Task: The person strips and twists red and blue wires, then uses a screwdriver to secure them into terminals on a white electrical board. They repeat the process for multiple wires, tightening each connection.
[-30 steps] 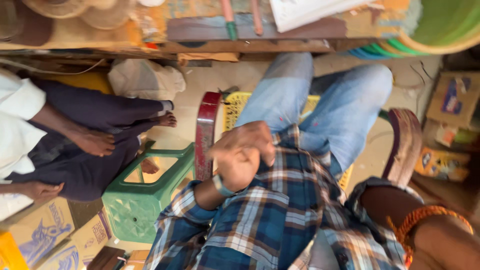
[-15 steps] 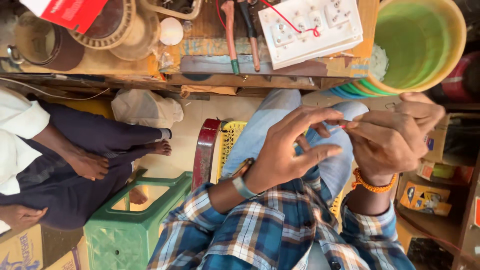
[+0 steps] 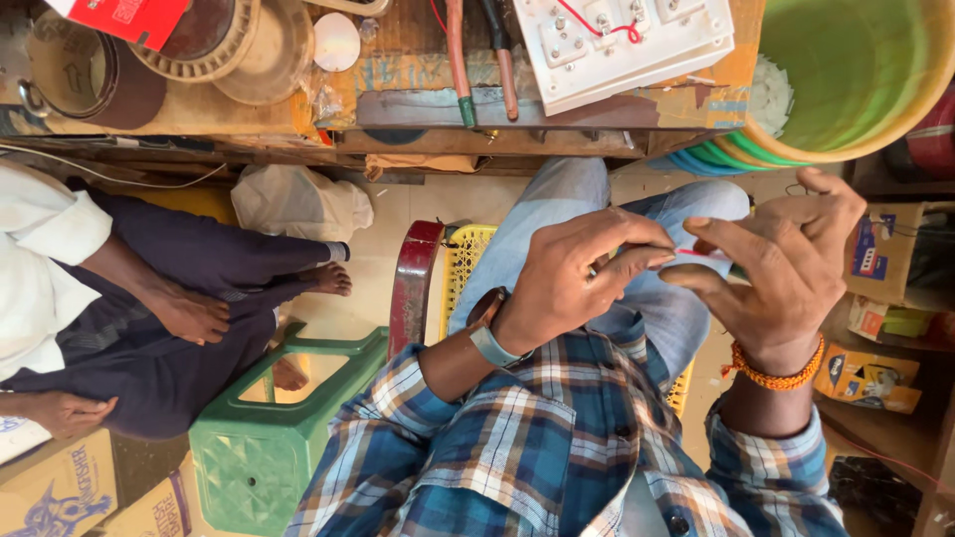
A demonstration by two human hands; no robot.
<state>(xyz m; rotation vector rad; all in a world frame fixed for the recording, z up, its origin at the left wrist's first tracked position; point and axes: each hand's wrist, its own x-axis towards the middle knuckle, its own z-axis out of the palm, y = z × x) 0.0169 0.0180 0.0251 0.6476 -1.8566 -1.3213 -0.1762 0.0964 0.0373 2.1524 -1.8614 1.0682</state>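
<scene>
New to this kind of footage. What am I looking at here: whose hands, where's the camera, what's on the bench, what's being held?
There is one view, from a camera worn on a person's head and looking down, so the checked sleeves and both hands belong to the wearer, who sits with jeans-clad knees under a wooden workbench. The left hand, with a watch at the wrist, and the right hand, with an orange thread bracelet, meet at the fingertips around a thin pink strip or wire; it is too small to tell more. On the bench lie a white switchboard with a red wire, two hand tools, round metal parts and a green bucket. A second person sits at the left beside a green plastic stool.
</scene>
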